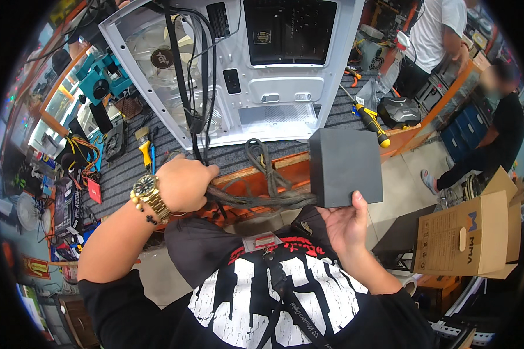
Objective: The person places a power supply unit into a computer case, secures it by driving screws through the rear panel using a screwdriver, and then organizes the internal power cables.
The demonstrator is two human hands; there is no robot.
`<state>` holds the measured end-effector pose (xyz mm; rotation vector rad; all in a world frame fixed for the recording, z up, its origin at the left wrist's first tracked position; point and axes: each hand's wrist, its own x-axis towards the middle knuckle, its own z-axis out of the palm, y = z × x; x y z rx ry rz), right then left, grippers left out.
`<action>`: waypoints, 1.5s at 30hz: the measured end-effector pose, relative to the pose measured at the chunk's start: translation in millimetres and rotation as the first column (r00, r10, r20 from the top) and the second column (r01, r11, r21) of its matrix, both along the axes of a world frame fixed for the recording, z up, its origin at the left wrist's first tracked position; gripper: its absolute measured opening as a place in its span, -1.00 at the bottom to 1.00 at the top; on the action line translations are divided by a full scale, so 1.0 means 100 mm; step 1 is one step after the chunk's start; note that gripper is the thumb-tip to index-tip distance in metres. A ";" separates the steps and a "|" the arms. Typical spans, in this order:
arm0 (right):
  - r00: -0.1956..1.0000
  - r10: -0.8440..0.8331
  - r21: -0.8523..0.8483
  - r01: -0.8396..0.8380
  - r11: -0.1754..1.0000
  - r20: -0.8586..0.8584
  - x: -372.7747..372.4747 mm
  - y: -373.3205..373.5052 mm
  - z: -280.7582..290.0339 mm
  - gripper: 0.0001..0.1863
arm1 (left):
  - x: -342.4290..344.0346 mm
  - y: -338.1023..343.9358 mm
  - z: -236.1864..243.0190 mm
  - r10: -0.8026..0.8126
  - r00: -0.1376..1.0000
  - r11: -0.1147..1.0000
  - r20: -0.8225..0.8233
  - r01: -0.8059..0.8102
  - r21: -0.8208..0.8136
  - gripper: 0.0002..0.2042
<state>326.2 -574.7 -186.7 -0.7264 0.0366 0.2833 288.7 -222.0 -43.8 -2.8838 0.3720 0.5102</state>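
My right hand (pixel 346 230) supports a black power supply unit (pixel 345 166) from below, thumb on its near face. A long bundle of dark sleeved cables (pixel 262 192) runs from it toward my left hand (pixel 186 183), whose fingers are curled round cables, partly hidden. Just beyond stands a white computer case (pixel 279 104), its side open, with a white fan (pixel 148 61) at its left and black cables (pixel 198 93) hanging down its left part to near my left hand.
A ridged grey mat (pixel 122 174) covers the bench, with a brush (pixel 143 145), a teal device (pixel 102 78), a yellow-handled tool (pixel 372 125) and a black box (pixel 399 110). At right are two people (pixel 434 41) (pixel 495 128) and an open cardboard box (pixel 460 232).
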 end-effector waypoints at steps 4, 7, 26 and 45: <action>0.998 0.061 0.005 -0.060 0.998 -0.013 -0.09 0.19 0.06 -0.32 | -0.11 0.12 0.11 0.078 0.996 0.994 -0.050 -0.074 0.075 -0.59; 0.996 0.091 -0.001 -0.091 0.996 -0.001 -0.08 0.35 0.08 -0.41 | -0.16 0.17 0.20 0.158 0.983 0.977 -0.096 -0.141 0.158 -0.52; 0.988 0.071 -0.059 -0.079 0.995 -0.135 -0.07 1.15 0.42 -0.35 | -0.47 0.68 0.27 0.284 0.958 0.954 -0.037 -0.278 0.107 -0.53; 0.987 0.027 -0.089 -0.041 0.995 -0.160 0.66 1.41 0.50 -0.09 | -0.61 0.69 -0.04 0.164 0.972 0.958 0.168 -0.116 -0.263 -0.58</action>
